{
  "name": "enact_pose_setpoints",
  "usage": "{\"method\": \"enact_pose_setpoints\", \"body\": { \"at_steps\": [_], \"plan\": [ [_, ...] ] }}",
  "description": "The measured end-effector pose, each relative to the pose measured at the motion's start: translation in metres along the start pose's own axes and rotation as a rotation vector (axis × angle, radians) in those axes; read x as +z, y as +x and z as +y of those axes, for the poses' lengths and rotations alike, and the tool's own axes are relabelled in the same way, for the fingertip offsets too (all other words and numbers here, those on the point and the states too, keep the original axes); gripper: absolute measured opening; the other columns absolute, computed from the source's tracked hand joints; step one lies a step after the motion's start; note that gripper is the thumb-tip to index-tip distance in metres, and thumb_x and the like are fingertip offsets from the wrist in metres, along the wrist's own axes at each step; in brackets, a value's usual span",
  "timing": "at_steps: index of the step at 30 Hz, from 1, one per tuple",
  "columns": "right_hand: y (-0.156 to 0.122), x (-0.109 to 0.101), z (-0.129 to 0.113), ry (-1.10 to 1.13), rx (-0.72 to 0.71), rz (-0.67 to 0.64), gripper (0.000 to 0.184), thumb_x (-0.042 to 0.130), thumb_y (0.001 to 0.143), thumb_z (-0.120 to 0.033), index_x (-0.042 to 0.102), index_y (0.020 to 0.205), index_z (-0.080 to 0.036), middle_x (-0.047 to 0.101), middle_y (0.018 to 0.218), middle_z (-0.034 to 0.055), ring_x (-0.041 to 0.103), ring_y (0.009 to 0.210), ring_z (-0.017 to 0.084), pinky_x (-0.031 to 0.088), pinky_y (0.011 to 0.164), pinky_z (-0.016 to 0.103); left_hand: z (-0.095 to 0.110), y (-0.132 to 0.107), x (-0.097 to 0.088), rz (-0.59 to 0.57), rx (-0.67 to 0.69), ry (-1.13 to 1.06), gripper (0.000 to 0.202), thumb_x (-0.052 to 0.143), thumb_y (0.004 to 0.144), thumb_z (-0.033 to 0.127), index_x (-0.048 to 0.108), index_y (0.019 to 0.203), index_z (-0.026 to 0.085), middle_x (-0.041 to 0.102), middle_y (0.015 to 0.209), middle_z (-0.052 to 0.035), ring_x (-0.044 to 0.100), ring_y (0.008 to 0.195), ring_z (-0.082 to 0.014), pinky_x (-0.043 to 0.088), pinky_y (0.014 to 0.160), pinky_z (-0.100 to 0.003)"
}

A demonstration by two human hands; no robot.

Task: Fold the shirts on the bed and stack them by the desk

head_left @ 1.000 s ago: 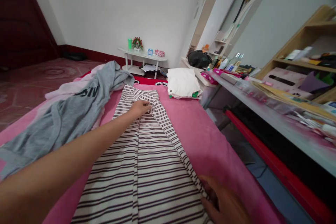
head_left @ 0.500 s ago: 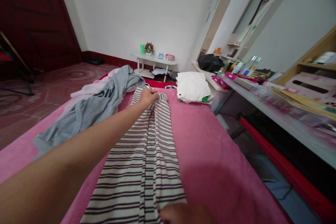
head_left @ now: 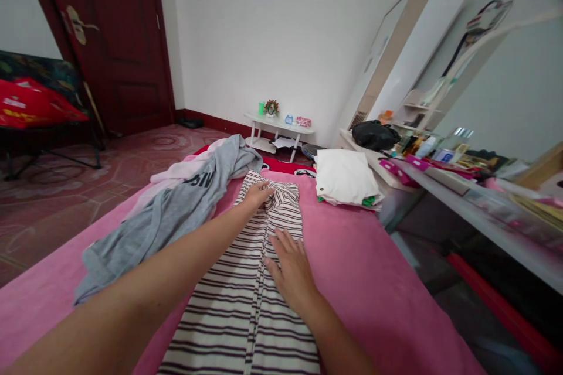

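A black-and-white striped garment [head_left: 246, 299] lies folded lengthwise into a narrow strip on the pink bed cover [head_left: 365, 281]. My left hand [head_left: 258, 194] rests flat on its far end, fingers stretched out. Palm down on the garment's right half lies my right hand [head_left: 290, 266], with the fingers spread and nothing held in it.
A grey sweatshirt [head_left: 176, 211] over a pale pink cloth lies left of the striped garment. Folded white laundry [head_left: 345, 179] sits at the bed's far right corner. A cluttered desk [head_left: 461, 187] runs along the right; a small white table [head_left: 281, 126] and dark red door [head_left: 118, 41] stand beyond.
The garment's right side has been folded over to the middle, making it narrower. My right hand has moved up from the near edge onto the garment's middle; my left hand has opened flat.
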State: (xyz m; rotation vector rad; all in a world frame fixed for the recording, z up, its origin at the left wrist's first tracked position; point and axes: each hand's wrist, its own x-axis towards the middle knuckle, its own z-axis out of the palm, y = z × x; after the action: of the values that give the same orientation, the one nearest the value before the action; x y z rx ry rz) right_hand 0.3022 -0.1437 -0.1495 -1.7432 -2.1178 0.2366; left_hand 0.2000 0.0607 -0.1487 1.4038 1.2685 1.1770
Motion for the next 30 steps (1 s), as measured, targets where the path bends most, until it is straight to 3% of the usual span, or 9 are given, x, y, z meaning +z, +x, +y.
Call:
{"method": "enact_pose_setpoints", "body": {
  "at_steps": [5,9,12,16,18,21,25,30],
  "plan": [
    [-0.004,0.001,0.003,0.025,-0.034,-0.022,0.048,0.045,0.093,-0.036,0.042,0.14,-0.026,0.032,0.152,0.0022,0.023,0.142,0.023,0.017,0.116,0.05,0.004,0.002,0.01,0.054,0.146,0.072,0.039,0.061,0.074,0.013,0.067,0.112,0.015,0.07,0.101,-0.0079,0.064,0.092,-0.0208,0.051,0.083,-0.032],
    [-0.003,-0.001,0.008,0.089,-0.034,-0.005,0.045,0.048,0.091,-0.032,0.048,0.136,-0.027,0.038,0.149,0.003,0.028,0.139,0.023,0.02,0.115,0.05,0.003,-0.012,0.003,-0.003,0.355,0.227,0.042,0.055,0.076,0.008,0.069,0.111,0.028,0.064,0.116,-0.0029,0.052,0.117,-0.0222,0.037,0.105,-0.033],
    [-0.004,0.0,0.008,0.115,-0.038,0.022,0.043,0.051,0.089,-0.029,0.051,0.132,-0.026,0.042,0.147,0.0037,0.032,0.137,0.023,0.023,0.113,0.049,-0.005,-0.017,-0.003,-0.022,0.431,0.468,0.05,0.054,0.078,0.009,0.062,0.123,0.029,0.058,0.124,-0.0057,0.05,0.119,-0.024,0.037,0.105,-0.034],
    [0.009,-0.003,0.012,0.166,-0.04,0.08,0.032,0.052,0.087,-0.026,0.062,0.118,-0.027,0.058,0.13,0.0042,0.05,0.12,0.023,0.038,0.103,0.042,-0.015,-0.011,-0.004,0.049,0.361,0.572,0.059,0.059,0.079,0.016,0.049,0.136,0.026,0.058,0.12,-0.0096,0.056,0.109,-0.0265,0.043,0.096,-0.036],
    [0.031,-0.007,0.021,0.262,0.008,0.114,0.032,0.05,0.087,-0.027,0.061,0.117,-0.024,0.066,0.11,0.0041,0.061,0.1,0.02,0.046,0.091,0.036,-0.016,-0.009,-0.004,0.055,0.353,0.592,0.06,0.061,0.079,0.019,0.048,0.137,0.028,0.061,0.114,-0.0083,0.059,0.104,-0.026,0.045,0.092,-0.035],
    [0.083,-0.012,0.043,0.459,0.169,0.207,0.049,0.047,0.086,-0.032,0.045,0.133,-0.018,0.068,0.089,0.0019,0.064,0.068,0.015,0.051,0.069,0.029,-0.015,-0.011,-0.004,0.048,0.366,0.615,0.059,0.061,0.081,0.021,0.047,0.137,0.032,0.063,0.108,-0.0064,0.06,0.1,-0.0247,0.046,0.089,-0.034],
    [0.158,-0.021,0.073,0.455,0.312,0.331,0.06,0.045,0.082,-0.027,0.037,0.14,-0.014,0.068,0.084,0.0042,0.065,0.064,0.017,0.051,0.06,0.028,-0.012,-0.013,-0.006,0.038,0.395,0.683,0.06,0.06,0.081,0.021,0.045,0.138,0.032,0.062,0.11,-0.0056,0.059,0.104,-0.0238,0.046,0.089,-0.032],
    [0.213,-0.015,0.097,0.335,0.364,0.23,0.059,0.046,0.082,-0.018,0.038,0.14,-0.015,0.067,0.068,0.0017,0.061,0.052,0.016,0.047,0.049,0.025,-0.011,-0.013,-0.005,0.002,0.403,0.745,0.063,0.058,0.082,0.02,0.041,0.14,0.038,0.061,0.113,-0.0071,0.061,0.101,-0.0258,0.049,0.084,-0.034]
  ]
}}
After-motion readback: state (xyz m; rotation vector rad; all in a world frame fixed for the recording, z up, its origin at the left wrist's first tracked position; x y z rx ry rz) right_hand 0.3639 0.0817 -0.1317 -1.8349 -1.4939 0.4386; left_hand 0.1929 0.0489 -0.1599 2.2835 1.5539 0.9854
